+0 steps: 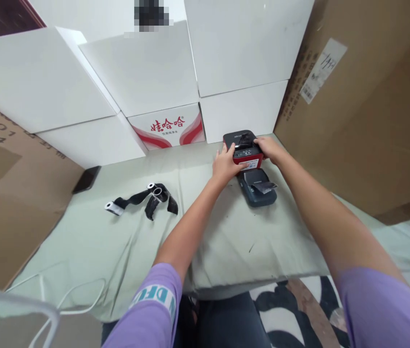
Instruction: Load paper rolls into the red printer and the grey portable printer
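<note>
A small red and black printer-like device (243, 146) sits at the far side of a pale green cloth-covered surface (118, 241). My left hand (226, 164) grips its left side with fingers curled around it. My right hand (268, 146) holds its right side, fingers closed on the edge. Just in front of it lies a dark blue-grey device (257, 188) with a dark strip sticking out of its top. To the left, black ribbon on white cores (147, 198) lies unrolled on the cloth.
White boxes (154, 72) are stacked behind the surface, one with red printing (166, 126). Large cardboard boxes stand at right (364, 106) and left (5, 183). A dark phone (86, 179) lies at the left edge. White cables (67, 295) trail at the near left.
</note>
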The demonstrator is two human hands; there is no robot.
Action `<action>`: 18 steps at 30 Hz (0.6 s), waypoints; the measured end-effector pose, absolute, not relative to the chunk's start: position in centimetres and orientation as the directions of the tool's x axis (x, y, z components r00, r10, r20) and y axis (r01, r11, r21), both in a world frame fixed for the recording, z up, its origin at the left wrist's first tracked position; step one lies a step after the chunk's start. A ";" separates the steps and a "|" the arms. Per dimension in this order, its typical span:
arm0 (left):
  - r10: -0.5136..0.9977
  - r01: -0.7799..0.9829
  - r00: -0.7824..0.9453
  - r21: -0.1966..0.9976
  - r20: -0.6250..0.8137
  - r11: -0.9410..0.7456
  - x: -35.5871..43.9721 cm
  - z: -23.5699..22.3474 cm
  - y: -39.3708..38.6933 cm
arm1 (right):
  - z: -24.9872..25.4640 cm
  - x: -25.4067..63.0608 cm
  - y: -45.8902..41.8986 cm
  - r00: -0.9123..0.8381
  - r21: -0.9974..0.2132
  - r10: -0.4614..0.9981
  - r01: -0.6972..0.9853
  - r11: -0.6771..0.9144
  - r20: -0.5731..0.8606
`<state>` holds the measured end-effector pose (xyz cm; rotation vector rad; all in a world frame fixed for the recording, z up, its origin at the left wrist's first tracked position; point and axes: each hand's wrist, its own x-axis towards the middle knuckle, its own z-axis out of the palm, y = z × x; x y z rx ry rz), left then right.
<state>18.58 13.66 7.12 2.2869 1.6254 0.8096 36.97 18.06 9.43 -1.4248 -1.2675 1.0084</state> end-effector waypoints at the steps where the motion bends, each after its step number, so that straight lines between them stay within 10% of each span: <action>1: 0.921 0.791 0.232 0.491 0.312 -0.365 18.5 6.9 13.0 | 9.3 37.2 17.6 0.137 -0.967 0.990 0.245 -0.067 -0.034; 5: 0.904 0.753 0.172 0.539 0.391 -0.376 17.3 5.8 8.0 | 7.3 37.9 13.4 0.259 -0.987 0.959 0.083 -0.139 -0.114; 11: 0.806 0.595 0.541 0.570 0.238 -0.567 16.2 2.6 2.3 | 3.8 35.3 5.3 0.234 -0.973 0.966 -0.224 -0.057 -0.110; 18: 0.862 0.570 0.394 0.651 0.319 -0.501 9.4 1.9 -0.4 | 4.9 27.4 3.7 0.118 -0.953 0.984 -0.286 -0.097 -0.135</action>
